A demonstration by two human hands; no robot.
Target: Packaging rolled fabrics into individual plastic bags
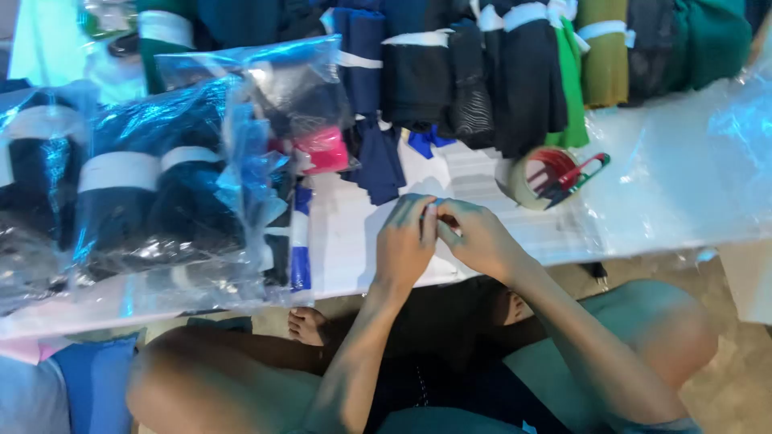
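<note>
My left hand [404, 241] and my right hand [474, 235] meet over a white sheet [354, 241] on the floor, fingertips pinched together on something small and pale that I cannot make out. A roll of tape [531, 178] lies just right of my hands, with small red-and-green-handled snips [575, 175] resting across it. Rolled dark cloths with white paper bands [482, 72] lie in a row beyond my hands.
Clear plastic bags holding banded dark cloth rolls [153, 185] are piled at the left, with a pink piece [326, 149] among them. Crinkled clear plastic [683, 177] covers the right. My bent knees [217, 378] and a bare foot [310, 325] are below.
</note>
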